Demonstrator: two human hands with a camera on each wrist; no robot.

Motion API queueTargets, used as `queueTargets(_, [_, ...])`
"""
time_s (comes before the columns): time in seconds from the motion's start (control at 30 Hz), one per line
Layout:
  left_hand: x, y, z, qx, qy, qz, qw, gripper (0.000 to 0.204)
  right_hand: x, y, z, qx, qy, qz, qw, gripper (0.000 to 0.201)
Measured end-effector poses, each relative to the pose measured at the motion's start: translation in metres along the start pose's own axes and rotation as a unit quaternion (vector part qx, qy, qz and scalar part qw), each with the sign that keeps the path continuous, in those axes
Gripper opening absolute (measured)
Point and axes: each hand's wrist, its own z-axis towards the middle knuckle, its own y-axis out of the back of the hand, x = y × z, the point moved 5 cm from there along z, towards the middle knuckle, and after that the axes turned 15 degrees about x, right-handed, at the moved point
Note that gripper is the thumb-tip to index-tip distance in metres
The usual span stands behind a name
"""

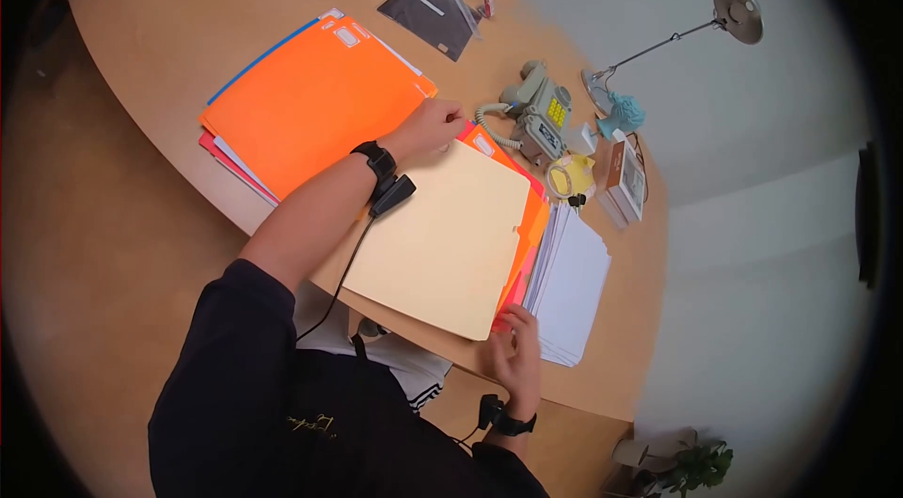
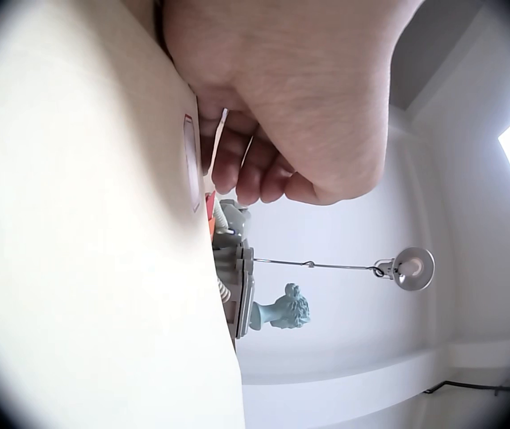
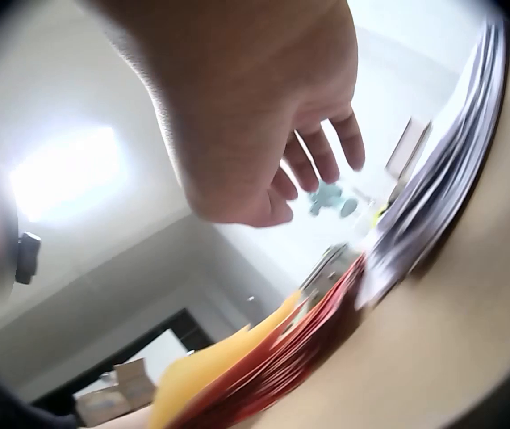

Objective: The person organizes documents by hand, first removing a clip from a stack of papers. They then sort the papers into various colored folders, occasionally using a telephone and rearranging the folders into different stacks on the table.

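Observation:
A cream file folder (image 1: 442, 235) lies on top of a stack of orange folders (image 1: 534, 225) and red folders (image 3: 282, 375) at the table's near edge. My left hand (image 1: 431, 129) is at the folder's upper left corner; in the left wrist view its fingers (image 2: 250, 170) curl and pinch the edge there, close to a white label (image 2: 191, 165). Beside the stack's lower right corner is my right hand (image 1: 517, 357), its fingers (image 3: 326, 165) loosely extended and holding nothing. In the right wrist view it hangs over the layered folder edges.
Left of the stack lies another pile topped by an orange folder (image 1: 310, 103). White papers (image 1: 574, 282) lie on the right. Farther back are a telephone (image 1: 541, 117), a yellow piggy bank (image 1: 571, 176), a box (image 1: 623, 180), a lamp (image 1: 738, 14) and a dark folder (image 1: 431, 16).

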Motion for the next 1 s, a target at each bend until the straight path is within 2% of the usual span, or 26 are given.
queueTargets(0.03, [0.0,0.0,-0.001,0.0,0.006,0.004,1.0,0.018,0.019,-0.012,0.011,0.051,0.043,0.019,0.998,0.032])
queueTargets(0.17, [-0.002,0.004,-0.002,-0.005,0.004,-0.035,0.999,0.016,0.043,-0.027,0.03,0.057,0.057,-0.031,0.996,0.037])
queueTargets(0.23, [-0.003,0.006,-0.002,-0.003,0.005,-0.037,0.999,0.016,0.036,-0.025,0.034,0.035,0.0,0.012,0.999,0.041])
queueTargets(0.27, [-0.004,0.005,-0.003,-0.002,0.007,-0.035,0.999,0.015,0.039,-0.028,0.033,0.035,0.001,0.014,0.999,0.041])
queueTargets(0.37, [-0.006,0.007,-0.003,0.0,0.008,-0.037,0.999,0.015,0.041,-0.033,0.029,0.056,-0.043,0.136,0.988,0.06])
queueTargets(0.4, [-0.007,0.005,-0.004,0.002,0.008,-0.039,0.999,0.015,0.04,-0.033,0.029,0.056,-0.044,0.137,0.988,0.06])
queueTargets(0.47, [-0.004,0.004,-0.002,-0.001,0.006,-0.049,0.999,0.014,0.047,-0.039,0.031,0.114,0.014,0.022,0.993,0.055])
queueTargets(0.5, [-0.003,0.005,-0.001,-0.006,0.004,-0.057,0.998,0.014,0.045,-0.041,0.031,0.113,0.012,0.023,0.993,0.055])
queueTargets(0.57, [-0.001,0.005,-0.001,-0.002,0.012,-0.045,0.999,0.014,0.043,-0.041,0.033,0.055,0.037,0.089,0.994,0.044])
queueTargets(0.6, [0.0,0.007,-0.001,-0.002,0.021,-0.034,0.999,0.014,0.042,-0.042,0.033,0.052,0.039,0.089,0.994,0.044])
queueTargets(0.67, [-0.006,0.009,-0.002,-0.019,0.013,-0.017,1.0,0.014,0.032,-0.037,0.028,-0.022,-0.029,0.128,0.991,0.035])
queueTargets(0.7, [-0.009,0.01,-0.003,-0.033,0.009,-0.002,0.999,0.014,0.03,-0.036,0.028,-0.022,-0.03,0.127,0.991,0.035])
queueTargets(0.77, [-0.007,0.008,-0.001,-0.043,-0.005,-0.005,0.999,0.014,0.02,-0.024,0.021,-0.13,-0.015,0.145,0.981,0.033])
queueTargets(0.8, [-0.007,0.007,-0.002,-0.053,-0.017,-0.006,0.998,0.014,0.01,-0.021,0.016,-0.149,-0.011,0.159,0.976,0.033])
queueTargets(0.97, [0.0,0.002,-0.001,-0.032,-0.008,0.007,0.999,0.022,-0.009,-0.015,0.009,-0.151,-0.022,0.109,0.982,0.039])
queueTargets(1.0, [0.0,0.001,-0.001,-0.031,-0.013,0.018,0.999,0.025,-0.014,-0.017,0.008,-0.118,-0.083,0.115,0.983,0.044])
